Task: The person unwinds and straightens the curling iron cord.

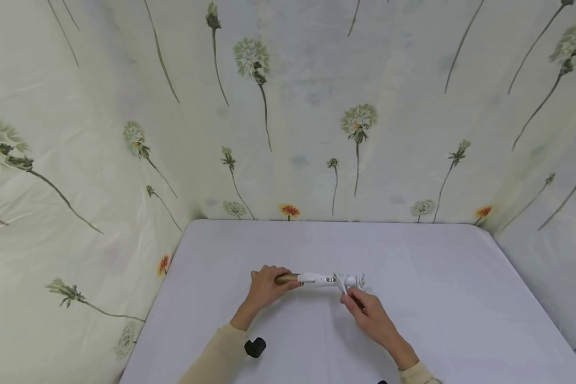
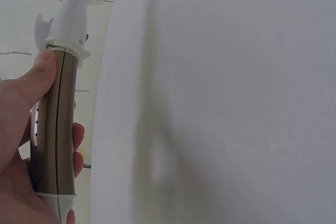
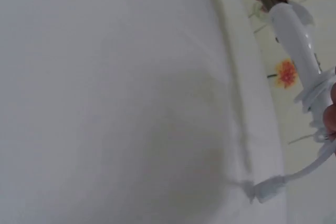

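Above white table [image 1: 461, 298]: left hand [image 1: 264, 288] grips curling iron [image 1: 317, 279] by gold barrel; right hand [image 1: 369, 314] pinches white cord [image 1: 352, 281] wound at handle end.

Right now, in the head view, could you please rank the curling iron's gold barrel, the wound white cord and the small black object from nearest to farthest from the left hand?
1. Gold barrel: gripped by the left hand.
2. Black object: on the table, beside the left forearm.
3. White cord: at the handle's far end, by the right hand.

White curling iron [image 3: 297, 40], perhaps its cord [image 3: 294, 177], above white table [image 3: 115, 98]
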Tool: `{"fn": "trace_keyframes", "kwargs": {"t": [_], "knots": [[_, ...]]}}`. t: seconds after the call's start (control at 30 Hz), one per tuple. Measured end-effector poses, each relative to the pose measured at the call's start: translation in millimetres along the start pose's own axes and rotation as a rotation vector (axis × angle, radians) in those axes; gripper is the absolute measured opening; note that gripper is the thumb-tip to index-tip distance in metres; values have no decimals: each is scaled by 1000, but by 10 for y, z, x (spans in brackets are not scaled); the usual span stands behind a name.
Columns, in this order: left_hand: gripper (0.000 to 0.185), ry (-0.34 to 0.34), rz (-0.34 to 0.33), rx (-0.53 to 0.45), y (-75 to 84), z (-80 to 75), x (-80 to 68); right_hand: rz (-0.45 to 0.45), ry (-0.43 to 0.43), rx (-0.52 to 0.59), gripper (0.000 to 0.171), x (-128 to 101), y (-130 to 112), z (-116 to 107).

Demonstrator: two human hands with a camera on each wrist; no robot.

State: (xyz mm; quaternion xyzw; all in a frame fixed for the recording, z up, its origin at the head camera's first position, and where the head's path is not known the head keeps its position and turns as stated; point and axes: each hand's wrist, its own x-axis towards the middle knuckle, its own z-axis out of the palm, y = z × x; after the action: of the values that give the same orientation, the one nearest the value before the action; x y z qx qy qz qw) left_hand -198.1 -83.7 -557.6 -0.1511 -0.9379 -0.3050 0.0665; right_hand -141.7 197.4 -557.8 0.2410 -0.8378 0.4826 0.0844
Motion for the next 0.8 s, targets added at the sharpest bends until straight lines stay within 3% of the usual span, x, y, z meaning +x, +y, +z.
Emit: {"fn": "trace_keyframes", "kwargs": {"t": [0.2,0.43,0.8], "knots": [[39,-7,17,27,-19,-5,-25,-35,9,-113,13,121,-75,-109],[38,-37,25,15,-29,-38,-38,-110,30,-256,10,270,3,-214],[35,-69,51,-25,-66,-68,-52,-150,48,-362,12,440,81,-357]]}}
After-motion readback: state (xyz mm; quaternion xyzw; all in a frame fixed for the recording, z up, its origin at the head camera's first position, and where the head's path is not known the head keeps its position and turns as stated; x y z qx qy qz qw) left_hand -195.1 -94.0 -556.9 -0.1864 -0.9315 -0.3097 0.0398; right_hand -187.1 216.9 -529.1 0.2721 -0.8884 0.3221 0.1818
